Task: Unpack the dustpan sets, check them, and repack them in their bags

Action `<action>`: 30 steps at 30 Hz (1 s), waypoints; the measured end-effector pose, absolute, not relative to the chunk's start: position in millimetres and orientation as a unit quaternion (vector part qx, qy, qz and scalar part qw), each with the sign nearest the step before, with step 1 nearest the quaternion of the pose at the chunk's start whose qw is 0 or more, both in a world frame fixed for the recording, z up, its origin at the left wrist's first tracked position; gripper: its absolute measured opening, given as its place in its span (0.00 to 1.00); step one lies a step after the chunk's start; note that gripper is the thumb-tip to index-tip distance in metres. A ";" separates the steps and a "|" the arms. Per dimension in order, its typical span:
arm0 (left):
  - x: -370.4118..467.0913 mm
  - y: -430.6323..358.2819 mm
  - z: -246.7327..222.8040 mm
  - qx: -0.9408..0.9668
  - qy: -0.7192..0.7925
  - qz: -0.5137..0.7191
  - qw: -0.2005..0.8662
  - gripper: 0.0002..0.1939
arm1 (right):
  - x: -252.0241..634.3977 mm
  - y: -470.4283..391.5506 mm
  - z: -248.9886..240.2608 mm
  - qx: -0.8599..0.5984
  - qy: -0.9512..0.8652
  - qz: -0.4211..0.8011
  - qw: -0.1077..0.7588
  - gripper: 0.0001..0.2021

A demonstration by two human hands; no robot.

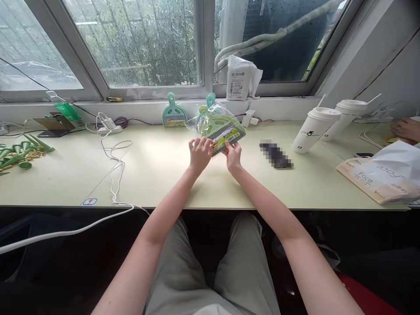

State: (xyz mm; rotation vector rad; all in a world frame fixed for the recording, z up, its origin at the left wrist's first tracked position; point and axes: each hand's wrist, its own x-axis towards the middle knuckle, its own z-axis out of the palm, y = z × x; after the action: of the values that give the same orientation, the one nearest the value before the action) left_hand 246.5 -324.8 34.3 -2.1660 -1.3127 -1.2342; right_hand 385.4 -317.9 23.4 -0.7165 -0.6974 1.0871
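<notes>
A light green dustpan-and-brush set [215,122] in a clear plastic bag is held up above the table, tilted, its brush bristles and printed label facing me. My right hand [233,155] grips its lower edge, thumb on the front. My left hand [200,154] is closed at the lower left corner, fingers bent over the label's end; the fingertips are partly hidden. A teal dustpan set [171,109] leans upright against the sill at the back. Another teal dustpan [210,99] shows its handle behind the held set, the rest mostly covered.
White cables [114,175] cross the table on the left, near a heap of green cone-shaped pieces [19,151]. To the right are a pixelated dark object [276,154], two lidded cups [315,129] and a tissue pack [383,173]. Another person's hand [407,129] shows at far right.
</notes>
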 end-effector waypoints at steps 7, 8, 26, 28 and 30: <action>246.7 -324.3 34.6 -0.797 -0.430 -0.386 0.177 0.13 | 385.0 -317.8 23.6 -0.330 -0.312 0.505 0.734 0.10; 246.3 -324.4 34.6 -0.806 -0.424 -0.375 0.172 0.14 | 385.0 -317.5 23.2 -0.331 -0.310 0.505 0.734 0.10; 255.1 -318.9 28.6 -0.885 -0.333 -0.326 0.010 0.28 | 386.6 -314.1 17.7 -0.342 -0.360 0.488 0.717 0.14; 256.9 -320.1 27.2 -0.894 -0.302 -0.330 0.000 0.29 | 388.8 -313.7 18.7 -0.343 -0.353 0.488 0.721 0.14; 259.5 -324.1 28.8 -0.876 -0.300 -0.377 0.006 0.28 | 390.6 -313.6 20.6 -0.341 -0.346 0.489 0.725 0.14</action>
State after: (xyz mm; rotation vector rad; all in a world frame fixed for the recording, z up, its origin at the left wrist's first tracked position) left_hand 259.5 -324.1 28.8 -2.7434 -0.9378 -1.1796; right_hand 390.6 -313.6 20.6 -0.7516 -0.7637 1.0792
